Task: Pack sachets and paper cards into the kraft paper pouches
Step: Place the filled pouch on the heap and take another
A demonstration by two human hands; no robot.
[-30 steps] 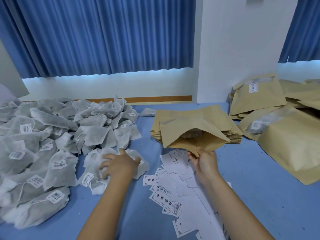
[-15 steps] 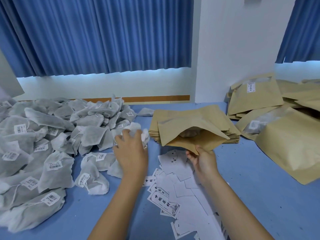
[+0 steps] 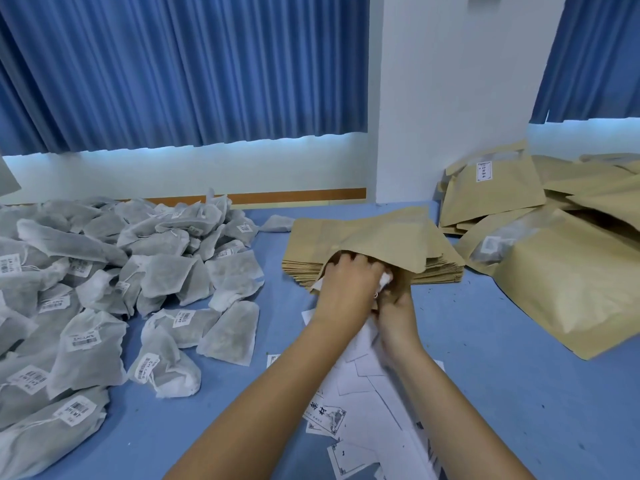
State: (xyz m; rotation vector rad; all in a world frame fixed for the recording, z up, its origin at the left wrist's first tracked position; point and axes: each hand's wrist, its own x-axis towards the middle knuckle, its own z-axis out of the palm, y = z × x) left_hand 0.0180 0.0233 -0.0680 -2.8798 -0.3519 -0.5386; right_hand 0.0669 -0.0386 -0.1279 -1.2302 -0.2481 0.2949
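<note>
My left hand (image 3: 348, 282) grips a white sachet (image 3: 386, 279) and reaches into the mouth of an open kraft pouch (image 3: 388, 242); only a white corner of the sachet shows. My right hand (image 3: 396, 308) pinches the pouch's lower lip and holds it open. The pouch lies over a stack of flat kraft pouches (image 3: 440, 271). A big heap of grey-white labelled sachets (image 3: 104, 282) covers the left of the blue table (image 3: 485, 393). White printed paper cards (image 3: 360, 407) lie scattered under my forearms.
Filled and loose kraft pouches (image 3: 561, 271) pile up at the right, some leaning on the white wall (image 3: 450, 98). Blue curtains (image 3: 173, 64) hang behind. One stray sachet (image 3: 277, 223) lies by the stack's far left corner.
My left hand took a sachet from the heap, carried it right and pushed it into the pouch mouth. My right hand has stayed on the pouch's edge.
</note>
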